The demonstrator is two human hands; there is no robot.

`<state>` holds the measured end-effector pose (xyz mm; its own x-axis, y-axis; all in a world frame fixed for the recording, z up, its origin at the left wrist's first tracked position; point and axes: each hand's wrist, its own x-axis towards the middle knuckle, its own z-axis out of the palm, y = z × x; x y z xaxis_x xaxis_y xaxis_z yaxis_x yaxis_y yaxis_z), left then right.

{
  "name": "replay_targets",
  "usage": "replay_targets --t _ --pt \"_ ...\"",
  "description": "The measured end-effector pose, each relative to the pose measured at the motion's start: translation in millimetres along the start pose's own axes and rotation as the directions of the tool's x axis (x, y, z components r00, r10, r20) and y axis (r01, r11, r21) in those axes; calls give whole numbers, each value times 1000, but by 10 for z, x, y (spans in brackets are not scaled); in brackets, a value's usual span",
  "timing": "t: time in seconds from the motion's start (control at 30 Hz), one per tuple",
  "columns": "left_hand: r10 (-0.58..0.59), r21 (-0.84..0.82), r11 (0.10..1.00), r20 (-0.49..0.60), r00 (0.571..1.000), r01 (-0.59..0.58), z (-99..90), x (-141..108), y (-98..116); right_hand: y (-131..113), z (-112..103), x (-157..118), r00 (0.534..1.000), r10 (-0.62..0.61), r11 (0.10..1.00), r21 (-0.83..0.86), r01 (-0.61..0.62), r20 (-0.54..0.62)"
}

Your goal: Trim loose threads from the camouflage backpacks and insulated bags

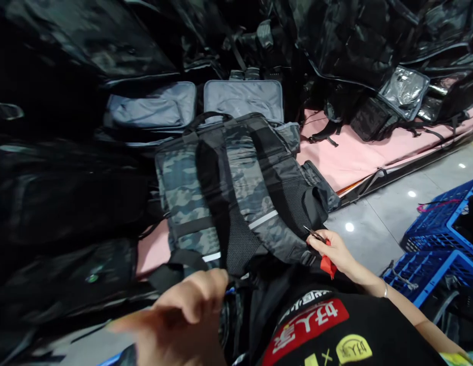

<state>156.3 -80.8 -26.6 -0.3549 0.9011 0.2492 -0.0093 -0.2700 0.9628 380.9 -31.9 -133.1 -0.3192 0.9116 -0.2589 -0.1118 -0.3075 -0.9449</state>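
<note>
Here, a grey-and-black camouflage fabric backpack (246, 178) is laid straps-up across the pink-covered tabletop (335, 157), dark-bladed, red-handled metal scissors (316, 234) are clamped by the fingers of the right hand (338, 251) beside it, and whether anything is gripped by the blurred left hand (188, 302) cannot be told.

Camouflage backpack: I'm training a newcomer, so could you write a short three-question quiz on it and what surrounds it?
1. Which hand holds the scissors?
2. True or false: the camouflage backpack lies with its shoulder straps facing down.
3. Fill in the colour: the plastic crates at the picture's right edge are ____.

Key: 1. The right hand. 2. False; the straps face up. 3. Blue.
</note>
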Motion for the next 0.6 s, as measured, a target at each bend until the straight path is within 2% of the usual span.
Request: replay_targets --t 0.07,0.13,0.17,0.23,0.3,0.37,0.4,0.47,0.53,0.6 --pt "8 75 997 -60 998 -3 -153 -21 69 31 11 1 999 4 999 -43 -2 52" --pt "-68 277 955 -131 989 102 -262 -71 32 58 33 8 996 15 994 -105 -6 89" --pt "-111 387 909 -126 986 152 -294 -102 -19 64 45 14 995 24 990 -140 -11 94" --pt "-157 611 778 -35 987 146 -320 -163 -158 52 63 26 997 26 983 -181 -11 78" --pt "-137 772 636 96 986 13 -313 -211 -297 16 62 37 999 11 987 -159 -4 48" --pt "-117 838 542 153 981 -66 -296 -247 -384 -26 31 47 1000 -8 993 -121 9 9" --pt "-124 833 549 155 980 -62 -290 -262 -399 -40 6 52 1000 -15 994 -112 13 -15" --pt "-196 756 654 125 973 34 -283 -282 -374 -48 -52 61 998 -16 993 -119 9 -64" --pt "-326 595 774 81 942 216 -284 -282 -306 -31 -100 70 995 -7 993 -117 -5 -98" --pt "-443 420 825 64 894 379 -287 -260 -240 -7 -121 78 994 7 995 -94 -18 -113"
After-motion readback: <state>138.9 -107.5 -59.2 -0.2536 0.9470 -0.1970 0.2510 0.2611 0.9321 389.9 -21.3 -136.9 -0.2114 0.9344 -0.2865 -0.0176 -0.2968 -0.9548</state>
